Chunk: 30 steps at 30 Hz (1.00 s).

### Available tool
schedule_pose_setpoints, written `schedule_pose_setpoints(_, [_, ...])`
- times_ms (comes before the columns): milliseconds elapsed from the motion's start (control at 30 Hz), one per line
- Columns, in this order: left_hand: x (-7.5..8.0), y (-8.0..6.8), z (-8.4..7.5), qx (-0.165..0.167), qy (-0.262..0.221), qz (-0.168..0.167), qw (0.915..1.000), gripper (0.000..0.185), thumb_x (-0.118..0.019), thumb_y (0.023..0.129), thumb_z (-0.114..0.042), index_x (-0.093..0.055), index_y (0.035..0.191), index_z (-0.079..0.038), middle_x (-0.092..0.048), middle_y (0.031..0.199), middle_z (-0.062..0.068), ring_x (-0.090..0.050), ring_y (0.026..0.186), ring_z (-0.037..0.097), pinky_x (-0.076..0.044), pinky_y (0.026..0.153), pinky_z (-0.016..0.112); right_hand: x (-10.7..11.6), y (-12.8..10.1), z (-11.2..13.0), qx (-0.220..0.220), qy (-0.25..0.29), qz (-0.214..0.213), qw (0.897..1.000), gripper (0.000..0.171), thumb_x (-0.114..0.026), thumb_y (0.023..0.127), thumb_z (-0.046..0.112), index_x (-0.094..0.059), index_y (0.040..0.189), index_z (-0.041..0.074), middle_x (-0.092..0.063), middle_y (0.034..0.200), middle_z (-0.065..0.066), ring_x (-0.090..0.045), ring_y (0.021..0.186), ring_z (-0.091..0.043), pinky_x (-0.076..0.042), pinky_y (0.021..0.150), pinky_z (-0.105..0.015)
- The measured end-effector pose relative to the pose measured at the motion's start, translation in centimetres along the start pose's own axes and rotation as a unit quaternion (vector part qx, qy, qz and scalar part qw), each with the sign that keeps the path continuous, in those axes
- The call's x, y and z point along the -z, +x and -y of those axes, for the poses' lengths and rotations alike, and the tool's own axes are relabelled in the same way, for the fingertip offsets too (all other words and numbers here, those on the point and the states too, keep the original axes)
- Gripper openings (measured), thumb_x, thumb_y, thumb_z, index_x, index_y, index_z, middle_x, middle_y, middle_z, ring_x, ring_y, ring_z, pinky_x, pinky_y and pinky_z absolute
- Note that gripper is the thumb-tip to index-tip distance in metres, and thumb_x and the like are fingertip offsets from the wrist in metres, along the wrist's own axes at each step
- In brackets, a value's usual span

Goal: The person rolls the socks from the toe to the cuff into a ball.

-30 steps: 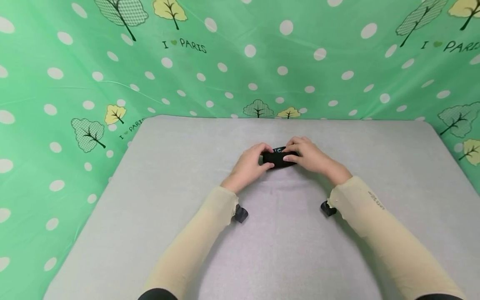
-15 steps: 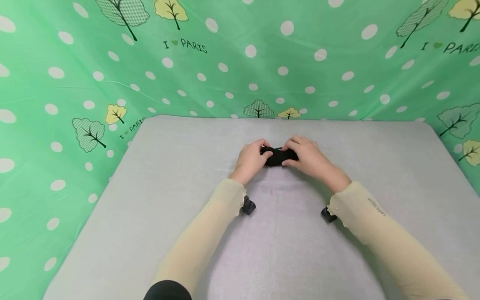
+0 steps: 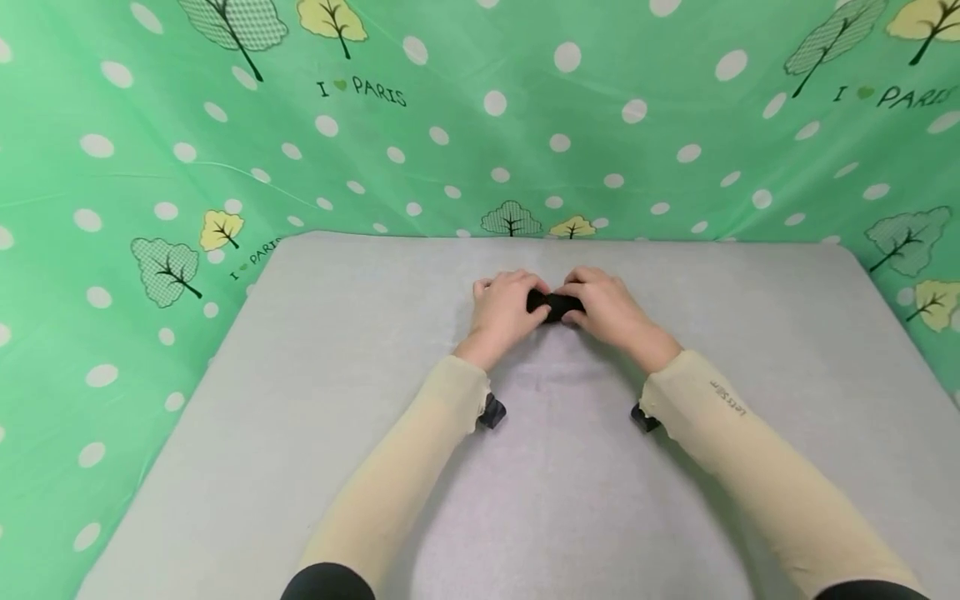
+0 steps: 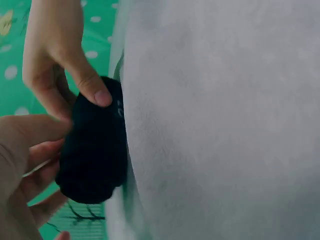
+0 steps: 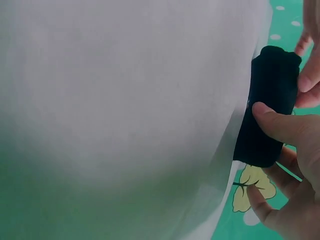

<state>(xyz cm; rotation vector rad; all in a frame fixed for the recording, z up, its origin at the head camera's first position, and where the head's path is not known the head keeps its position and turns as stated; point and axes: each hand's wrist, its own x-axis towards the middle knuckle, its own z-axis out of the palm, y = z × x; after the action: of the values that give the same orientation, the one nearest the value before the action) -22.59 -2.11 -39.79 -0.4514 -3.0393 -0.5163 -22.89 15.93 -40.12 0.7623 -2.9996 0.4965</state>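
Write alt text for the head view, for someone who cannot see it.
A person's left grip and right grip hold a black roll between them, toward the far side of a grey table. The person wears beige sleeves, and behind the table is a green backdrop printed with white dots and trees.

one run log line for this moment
black roll: held, far half of gray table | left hand: holds left end | right hand: holds right end | table contact: unclear
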Motion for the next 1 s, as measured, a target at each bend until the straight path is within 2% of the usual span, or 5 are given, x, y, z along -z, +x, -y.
schedule_pose_setpoints(133, [0.0,0.0,-0.6,-0.037,0.087,0.025,0.9952,0.036,-0.072,0.091,-0.041,-0.064,0.125,-0.032,-0.065,0.13,-0.011,-0.056,0.126,0.015,-0.026,0.114,0.053,0.0,0.0,-0.3,0.004,0.009,-0.002,1.0,0.036,-0.076,0.088,0.015,-0.07,0.122,0.004,-0.062,0.118,-0.014,-0.056,0.113,-0.035,-0.045,0.093,-0.058])
schedule_pose_setpoints(233, [-0.3,0.4,-0.8,-0.038,0.109,0.033,0.9928,0.037,-0.073,0.09,-0.039,-0.064,0.126,-0.034,-0.067,0.126,-0.011,-0.06,0.121,0.014,-0.026,0.114,0.053,-0.2,0.0,-0.5,0.008,0.018,0.001,1.0,0.039,-0.075,0.089,0.015,-0.067,0.126,0.003,-0.061,0.115,-0.014,-0.056,0.111,-0.035,-0.046,0.092,-0.056])
schedule_pose_setpoints(433, [-0.2,1.7,-0.7,-0.002,0.06,0.052,0.9968,0.033,-0.073,0.09,-0.038,-0.067,0.122,-0.034,-0.072,0.122,-0.008,-0.066,0.114,0.02,-0.027,0.114,0.049,-0.2,0.1,-0.7,-0.004,0.032,0.022,0.999,0.041,-0.07,0.094,0.017,-0.063,0.132,0.004,-0.061,0.111,-0.013,-0.057,0.106,-0.032,-0.046,0.09,-0.052])
schedule_pose_setpoints(600, [-0.1,2.3,-0.1,0.029,0.019,0.08,0.9962,0.033,-0.071,0.09,-0.039,-0.067,0.123,-0.034,-0.069,0.129,-0.007,-0.063,0.12,0.023,-0.033,0.107,0.047,-0.2,0.6,-0.8,-0.007,0.04,0.023,0.999,0.039,-0.069,0.094,0.017,-0.062,0.13,0.004,-0.064,0.12,-0.016,-0.059,0.115,-0.035,-0.045,0.099,-0.054])
schedule_pose_setpoints(1000, [-0.3,3.3,1.4,0.041,-0.066,0.103,0.9917,0.035,-0.071,0.091,-0.039,-0.067,0.125,-0.033,-0.065,0.136,-0.005,-0.059,0.126,0.024,-0.04,0.104,0.047,-0.3,1.0,-1.2,-0.028,0.074,0.022,0.997,0.031,-0.069,0.094,0.018,-0.061,0.122,0.009,-0.067,0.126,-0.015,-0.06,0.119,-0.035,-0.044,0.104,-0.054])
